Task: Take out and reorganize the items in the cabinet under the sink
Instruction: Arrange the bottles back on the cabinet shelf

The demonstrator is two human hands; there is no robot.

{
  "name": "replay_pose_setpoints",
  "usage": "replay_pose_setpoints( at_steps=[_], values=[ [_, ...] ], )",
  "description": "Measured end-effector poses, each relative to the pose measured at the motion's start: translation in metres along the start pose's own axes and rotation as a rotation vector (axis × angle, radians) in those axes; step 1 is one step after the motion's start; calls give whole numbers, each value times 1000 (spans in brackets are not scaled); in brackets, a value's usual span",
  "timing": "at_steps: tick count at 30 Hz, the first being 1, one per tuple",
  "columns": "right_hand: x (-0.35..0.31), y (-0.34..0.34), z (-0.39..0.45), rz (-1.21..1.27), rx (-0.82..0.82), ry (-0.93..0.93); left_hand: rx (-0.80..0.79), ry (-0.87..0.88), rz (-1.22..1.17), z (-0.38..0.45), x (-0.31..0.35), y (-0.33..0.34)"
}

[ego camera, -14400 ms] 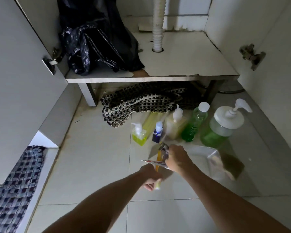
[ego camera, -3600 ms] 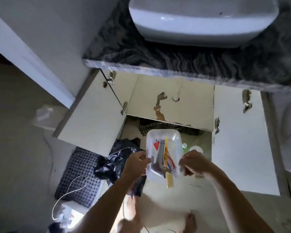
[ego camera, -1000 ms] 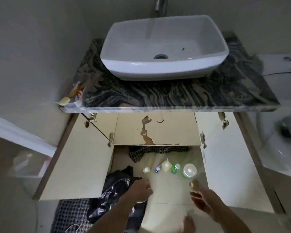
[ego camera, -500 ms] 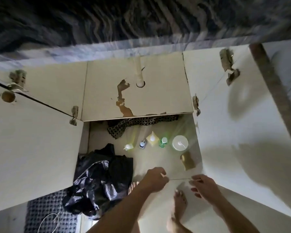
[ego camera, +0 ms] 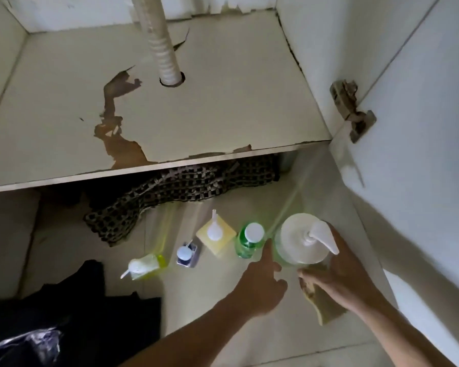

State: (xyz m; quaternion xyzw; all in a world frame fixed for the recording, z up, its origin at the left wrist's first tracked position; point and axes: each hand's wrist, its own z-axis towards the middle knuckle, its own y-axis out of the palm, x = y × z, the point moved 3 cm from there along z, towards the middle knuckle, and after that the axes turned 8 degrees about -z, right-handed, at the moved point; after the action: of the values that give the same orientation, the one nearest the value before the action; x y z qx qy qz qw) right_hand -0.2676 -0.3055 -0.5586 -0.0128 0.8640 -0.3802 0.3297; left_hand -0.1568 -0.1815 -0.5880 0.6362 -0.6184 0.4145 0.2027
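Both hands have dropped from mid-air to the big pump bottle (ego camera: 301, 241): right hand (ego camera: 339, 268) fingers wrap it, apparently; left hand (ego camera: 260, 284) fingers apart, forefinger touching. Restocking step; next, lift onto the shelf (ego camera: 196, 120).

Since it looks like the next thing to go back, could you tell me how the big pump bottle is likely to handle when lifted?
The big pump bottle probably feels heavy: it is the widest container there. Its smooth sides may be slippery. Its broad body should resist tipping.
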Motion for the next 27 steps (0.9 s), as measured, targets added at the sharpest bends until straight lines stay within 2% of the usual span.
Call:
replay_pose_setpoints(
  at_steps=[4, 7, 9, 12, 19, 22, 25, 27],
  values=[
    [11, 15, 10, -133, 113, -239, -7, 146, 89, 21, -8, 8],
    [10, 16, 21, -131, 138, -260, 11, 205, 166, 30, -4, 11],
    [7, 14, 30, -140, 148, -273, -17, 119, 138, 31, 0, 6],
    [4, 11, 30, -10, 252, -298, -112, -74, -131, 21, 20, -6],
    [-3, 19, 24, -22, 356, -305, -122, -44, -131, 3, 24, -8],
    [-15, 3, 14, -52, 368, -325, -17, 2, -2, -3, 39, -20],
    [-37, -27, -1, -55, 437, -371, 163, 227, 267, -17, 72, -38],
    [-55, -47, -7, -49, 504, -387, 325, 432, 340, -26, 93, -52]
  ],
)
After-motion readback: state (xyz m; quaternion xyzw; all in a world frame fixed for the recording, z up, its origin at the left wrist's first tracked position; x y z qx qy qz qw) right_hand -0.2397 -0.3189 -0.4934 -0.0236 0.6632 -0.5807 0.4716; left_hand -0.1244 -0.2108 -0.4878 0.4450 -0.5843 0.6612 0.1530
